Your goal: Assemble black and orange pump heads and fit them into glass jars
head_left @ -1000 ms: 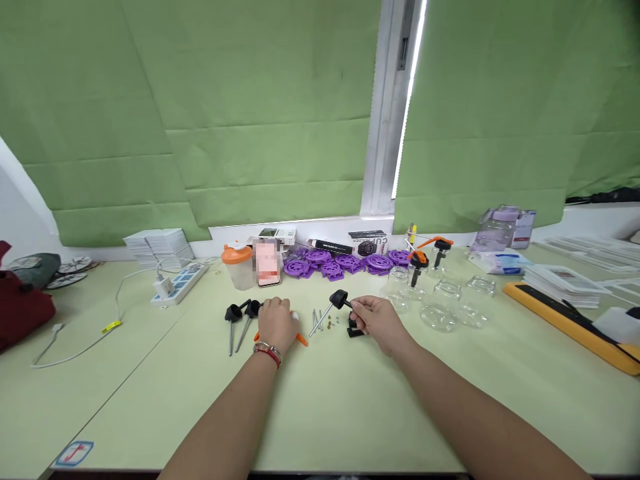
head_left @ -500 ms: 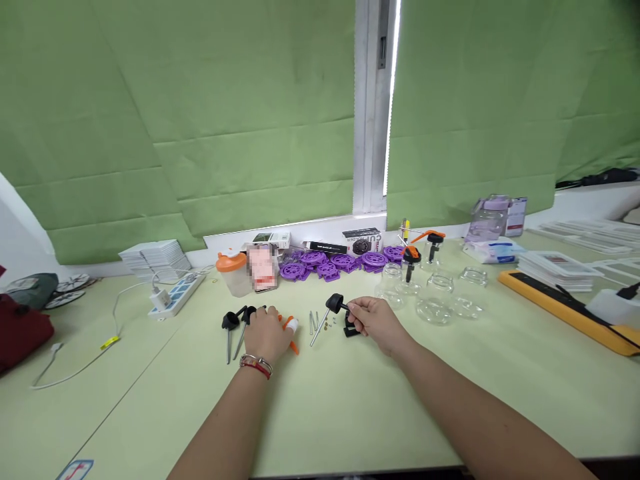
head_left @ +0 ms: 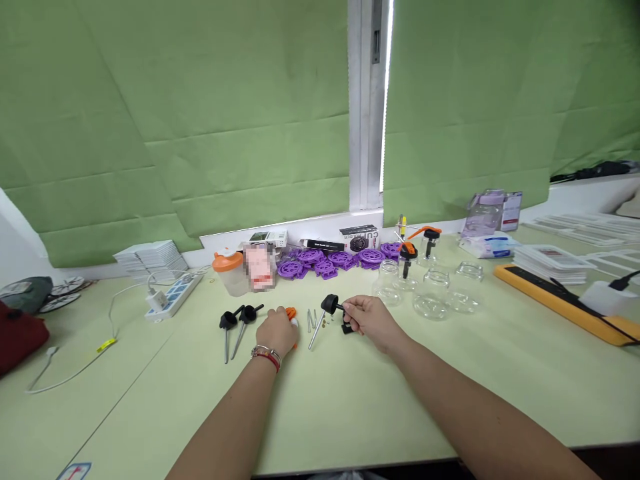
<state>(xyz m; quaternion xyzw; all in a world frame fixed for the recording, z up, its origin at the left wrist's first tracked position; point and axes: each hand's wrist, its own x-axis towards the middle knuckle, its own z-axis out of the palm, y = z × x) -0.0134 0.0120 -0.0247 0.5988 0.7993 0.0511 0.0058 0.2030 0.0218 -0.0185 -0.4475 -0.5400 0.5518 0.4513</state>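
My right hand (head_left: 367,319) pinches the black stem of a black cup-shaped cap (head_left: 330,304), from which a thin metal rod (head_left: 317,332) slants down to the left. Under its fingers lies a small black part (head_left: 347,328), partly hidden. My left hand (head_left: 277,331) rests on the table with bent fingers over an orange plastic part (head_left: 291,313), whose lower portion it covers along with something white. Left of that hand, two black caps with metal rods (head_left: 247,315) lie side by side. Between my hands are several metal pins (head_left: 311,321) and tiny brass-coloured bits (head_left: 324,325).
Purple plastic wheels (head_left: 327,267) are heaped along the back near boxes. Several glass jars (head_left: 433,303) and an orange-handled assembly (head_left: 409,252) stand at right, before a long yellow-orange bar (head_left: 555,300). At left are an orange-lidded cup (head_left: 230,272) and a power strip (head_left: 175,297).
My left hand has moved right, off the black caps and over the orange part. My right hand still holds the black cap with its rod, nearly in place. The view has shifted slightly.
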